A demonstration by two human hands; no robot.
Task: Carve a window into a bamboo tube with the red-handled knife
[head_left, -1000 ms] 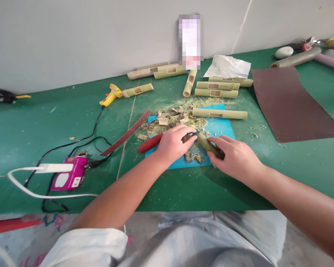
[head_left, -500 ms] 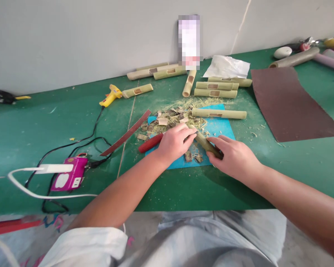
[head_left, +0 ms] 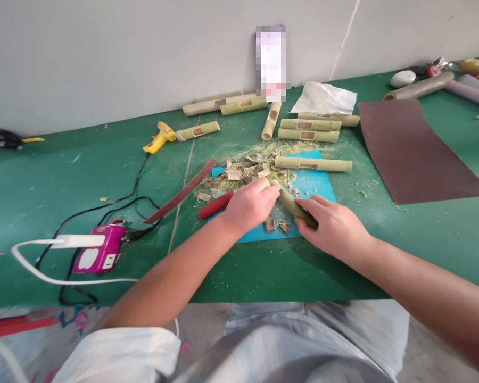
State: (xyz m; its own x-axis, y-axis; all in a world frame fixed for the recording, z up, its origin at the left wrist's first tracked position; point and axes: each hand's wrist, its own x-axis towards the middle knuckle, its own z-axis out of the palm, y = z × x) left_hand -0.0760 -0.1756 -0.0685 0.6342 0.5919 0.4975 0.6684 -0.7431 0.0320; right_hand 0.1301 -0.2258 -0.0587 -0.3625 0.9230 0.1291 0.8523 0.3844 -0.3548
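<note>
A green bamboo tube [head_left: 290, 202] lies slantwise over the blue sheet [head_left: 317, 186], one end pointing toward me. My right hand [head_left: 335, 221] is closed around its near end, thumb on the close side. At the far end, the fingers of my left hand [head_left: 253, 202] are bent and pressed onto the tube; whether they also hold something small is hidden. Beside my left wrist is a red handle [head_left: 215, 206], its other end out of sight under the hand. Bamboo chips and shavings [head_left: 243, 173] are heaped just beyond. Another tube [head_left: 313, 164] with a cut opening rests behind my hands.
More notched bamboo tubes [head_left: 309, 135] lie toward the wall, some by white paper [head_left: 323, 98]. A brown sheet [head_left: 419, 151] is at right. To the left are a reddish strip [head_left: 181, 191], a yellow glue gun [head_left: 159, 138], and a magenta power strip [head_left: 99, 250] with cables.
My left fingers have shifted slightly on the tube's far end, and a small dark spot at their tips no longer shows. My right hand keeps its hold. The view has moved slightly.
</note>
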